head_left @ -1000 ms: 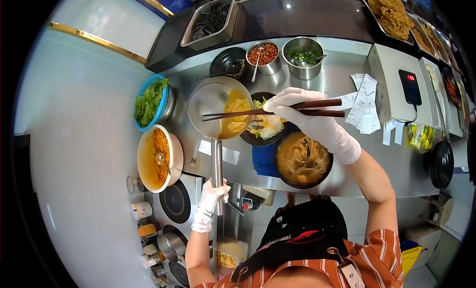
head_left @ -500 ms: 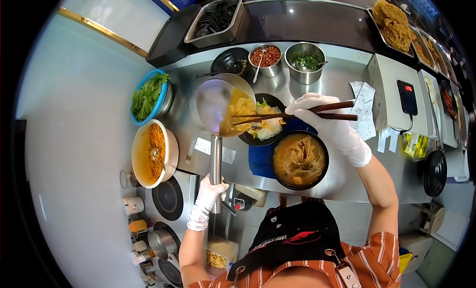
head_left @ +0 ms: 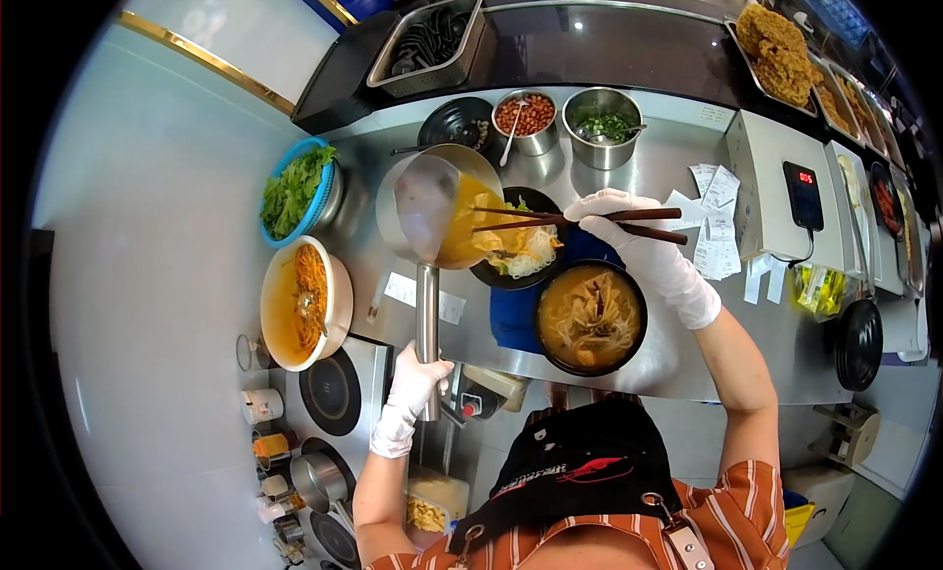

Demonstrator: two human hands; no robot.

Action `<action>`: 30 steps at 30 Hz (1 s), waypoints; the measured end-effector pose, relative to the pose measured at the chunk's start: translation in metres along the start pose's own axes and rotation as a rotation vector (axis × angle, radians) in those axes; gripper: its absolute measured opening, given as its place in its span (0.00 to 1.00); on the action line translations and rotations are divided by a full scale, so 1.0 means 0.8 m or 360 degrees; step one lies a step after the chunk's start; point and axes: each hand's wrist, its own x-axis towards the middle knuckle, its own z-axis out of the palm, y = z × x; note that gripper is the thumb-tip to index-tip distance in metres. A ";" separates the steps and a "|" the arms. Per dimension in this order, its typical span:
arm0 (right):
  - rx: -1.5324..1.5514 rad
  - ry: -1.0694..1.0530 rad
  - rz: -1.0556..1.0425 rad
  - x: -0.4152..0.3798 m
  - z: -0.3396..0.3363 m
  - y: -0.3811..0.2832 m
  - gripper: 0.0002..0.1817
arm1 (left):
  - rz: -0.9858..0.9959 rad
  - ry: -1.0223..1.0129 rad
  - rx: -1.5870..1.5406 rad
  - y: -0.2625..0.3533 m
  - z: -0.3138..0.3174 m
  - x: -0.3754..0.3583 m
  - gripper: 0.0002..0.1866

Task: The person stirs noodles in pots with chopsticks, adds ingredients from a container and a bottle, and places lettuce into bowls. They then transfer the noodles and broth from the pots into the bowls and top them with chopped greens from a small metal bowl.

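My gloved left hand (head_left: pixel 416 379) is closed round the handle of a steel pan (head_left: pixel 401 212), tilted over a black bowl (head_left: pixel 527 198) of noodles and greens. Yellow broth with pieces lies at the pan's right side. In my gloved right hand (head_left: pixel 629 231) are brown chopsticks (head_left: pixel 643 216), slightly parted, their tips over the pan's right edge and the broth. A second black bowl (head_left: pixel 592 317), full of noodle soup, stands just below on a blue cloth (head_left: pixel 513 320).
White bowl of orange shreds (head_left: pixel 339 310) and blue basket of greens (head_left: pixel 297 192) at left. Behind are a pot of peanuts (head_left: pixel 535 143), a pot of chopped scallions (head_left: pixel 601 156) and a dark bowl (head_left: pixel 454 120). Receipts (head_left: pixel 719 221) lie by a white machine (head_left: pixel 766 177) at right.
My right hand has shifted slightly left and down, and the chopstick tips have lifted and spread apart. The pan has tilted a little more, with its broth further toward the right rim.
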 end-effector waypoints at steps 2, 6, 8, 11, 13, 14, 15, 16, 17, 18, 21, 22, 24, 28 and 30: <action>-0.0043 0.0046 0.0024 -0.002 -0.002 -0.015 0.07 | 0.0003 0.0009 0.0006 0.002 -0.001 -0.001 0.16; -0.0016 0.0115 -0.0072 -0.001 0.001 -0.027 0.07 | 0.0004 0.0024 0.0007 0.004 0.000 -0.003 0.15; -0.0078 0.0058 -0.0063 0.002 0.009 -0.027 0.08 | 0.0012 0.0037 0.0021 0.005 0.000 -0.004 0.14; -0.0119 -0.0024 -0.0096 0.002 0.012 -0.011 0.08 | 0.0023 0.0045 0.0049 0.010 0.002 -0.004 0.14; -0.0098 -0.0020 -0.0051 -0.001 0.011 -0.015 0.08 | 0.0005 0.0050 0.0078 0.011 0.002 -0.004 0.15; -0.0097 -0.0023 -0.0050 -0.002 0.007 -0.017 0.08 | 0.0004 0.0052 0.0075 0.012 0.002 -0.005 0.15; -0.0120 0.0015 -0.0042 -0.005 0.001 -0.017 0.07 | 0.0003 0.0053 0.0087 0.014 0.002 -0.007 0.15; -0.0143 0.0050 -0.0035 -0.005 -0.003 -0.019 0.07 | 0.0002 0.0058 0.0097 0.015 0.002 -0.007 0.16; -0.0141 0.0041 -0.0036 -0.003 -0.003 -0.023 0.07 | -0.0001 0.0063 0.0091 0.014 0.002 -0.007 0.16; -0.0090 0.0062 -0.0028 -0.001 -0.003 -0.029 0.07 | -0.0001 0.0066 0.0089 0.013 0.001 -0.006 0.15; 0.0008 0.0082 0.0009 0.004 0.001 -0.037 0.07 | 0.0017 0.0060 0.0122 0.016 0.001 -0.007 0.15; 0.0007 0.0092 0.0009 0.006 0.004 -0.034 0.07 | 0.0034 0.0057 0.0151 0.018 0.001 -0.008 0.15; -0.0131 0.0027 -0.0134 0.008 0.009 -0.021 0.07 | 0.0055 0.0034 0.0136 0.014 0.000 -0.004 0.15; -0.0144 0.0073 -0.0056 -0.005 -0.001 -0.025 0.07 | 0.0083 0.0072 0.0225 0.010 -0.001 0.001 0.17; -0.0142 0.0122 -0.0097 -0.007 0.000 -0.031 0.07 | 0.0059 0.0094 0.0251 0.012 0.000 0.000 0.18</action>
